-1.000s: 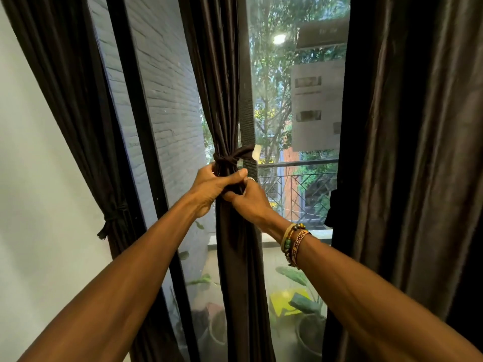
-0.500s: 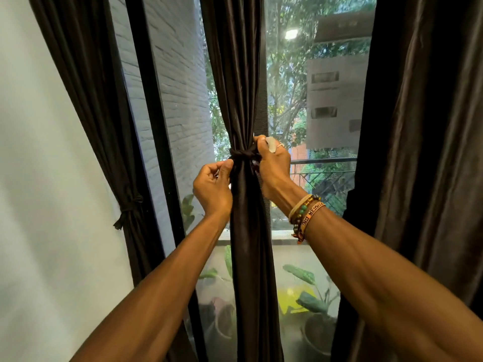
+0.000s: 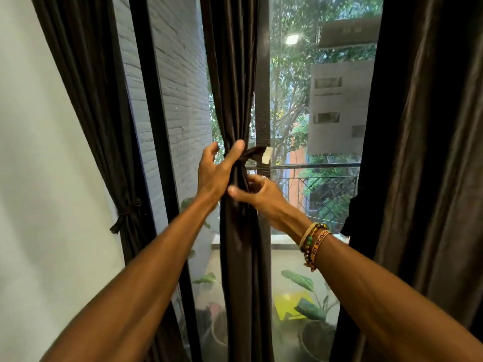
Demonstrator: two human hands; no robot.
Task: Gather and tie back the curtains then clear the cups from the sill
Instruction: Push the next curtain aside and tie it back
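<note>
The middle dark brown curtain [image 3: 236, 74] hangs gathered in front of the window frame. A fabric tie-back [image 3: 254, 154] with a white tag is knotted around it. My left hand [image 3: 215, 173] is at the knot, its thumb lying straight against the knot and its fingers spread loosely to the left. Just below the knot, my right hand [image 3: 261, 194] holds the gathered curtain, fingers curled behind it and thumb across the front. The left curtain [image 3: 88, 100] is tied back at its own knot [image 3: 126, 214]. The right curtain [image 3: 431, 152] hangs loose. No cups or sill show.
A white wall [image 3: 39, 178] lies at the left, beside a dark window frame [image 3: 156, 126]. Through the glass I see a brick wall, a balcony railing [image 3: 326, 194], trees and potted plants [image 3: 311, 309] below.
My right hand dropped from the knot's tag to the curtain just below the knot. My left hand rose and its thumb now lies on the knot. The view shifted slightly.
</note>
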